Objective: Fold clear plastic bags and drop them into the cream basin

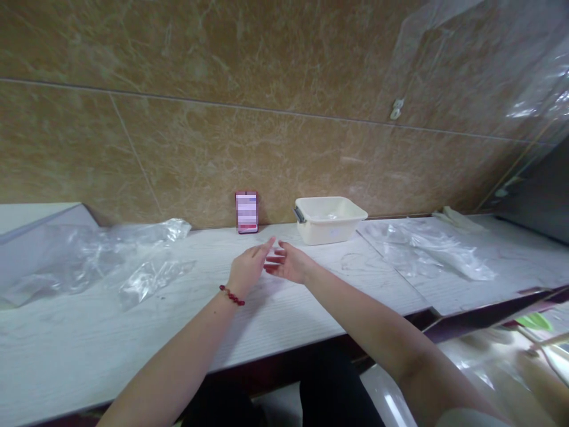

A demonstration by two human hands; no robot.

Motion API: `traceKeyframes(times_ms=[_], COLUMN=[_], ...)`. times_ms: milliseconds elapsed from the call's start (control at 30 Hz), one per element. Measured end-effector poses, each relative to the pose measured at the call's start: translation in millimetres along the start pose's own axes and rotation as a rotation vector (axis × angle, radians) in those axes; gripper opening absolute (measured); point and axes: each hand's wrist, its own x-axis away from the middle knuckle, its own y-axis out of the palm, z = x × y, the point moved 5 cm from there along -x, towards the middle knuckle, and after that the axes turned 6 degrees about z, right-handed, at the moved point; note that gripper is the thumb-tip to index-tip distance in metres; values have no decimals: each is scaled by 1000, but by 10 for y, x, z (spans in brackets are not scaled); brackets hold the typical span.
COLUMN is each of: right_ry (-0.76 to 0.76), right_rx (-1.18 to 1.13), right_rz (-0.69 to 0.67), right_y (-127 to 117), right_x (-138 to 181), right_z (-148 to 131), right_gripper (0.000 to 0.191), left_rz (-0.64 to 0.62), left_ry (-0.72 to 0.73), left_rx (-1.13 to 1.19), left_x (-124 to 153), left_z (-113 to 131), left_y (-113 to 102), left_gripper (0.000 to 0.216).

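My left hand (pixel 249 265) is raised over the white wood-grain table (pixel 275 320), a red bead bracelet (pixel 232 295) on its wrist. Its thumb points up and away from me, and the fingers look stretched out, partly hidden behind the hand. Facing it, my right hand (pixel 288 263) has its fingers apart and slightly curved, with nothing in them. The fingertips of both hands come close together; whether they touch I cannot tell. Just beyond them a phone (pixel 247 212) leans upright against the wall, its screen blurred. A cream plastic tub (pixel 329 231) with a grey handle stands beyond my right hand.
Crumpled clear plastic bags (pixel 151 279) lie on the left of the table, beside a white box-like panel (pixel 40 225). More clear plastic (pixel 427 249) lies on the right. A brown marbled wall (pixel 200 148) closes off the back. The table's front edge runs just before my legs.
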Motion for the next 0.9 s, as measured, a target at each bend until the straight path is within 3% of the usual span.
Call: traceKeyframes(times_ms=[100, 267, 367, 467, 567, 633, 767, 900], right_ry=[-90, -209, -421, -616, -654, -620, -506, -423], right_rx=[-22, 211, 335, 456, 596, 674, 807, 954], right_rz=[7, 112, 99, 233, 431, 534, 633, 576], right_y=[-36, -212, -311, -584, -1015, -1326, -1816, -1967], right_x=[-70, -46, 56, 108, 11, -114, -356, -522], right_z=[-67, -304, -820, -1549, -2200, -2477, -2605, -2419], right_gripper=[13, 11, 12, 19, 23, 23, 15, 7], left_rz=[-18, -51, -24, -17, -46, -65, -91, -91], left_ry=[178, 367, 372, 344, 291, 240, 162, 117], left_rx=[-1, 49, 45, 32, 1, -34, -110, -158], left_x=[21, 41, 29, 16, 6, 0, -6, -8], left_z=[208, 462, 499, 461, 381, 316, 203, 127], left_y=[12, -54, -131, -151, -110, -78, -36, -7], left_gripper=[41, 38, 37, 36, 35, 35, 36, 38])
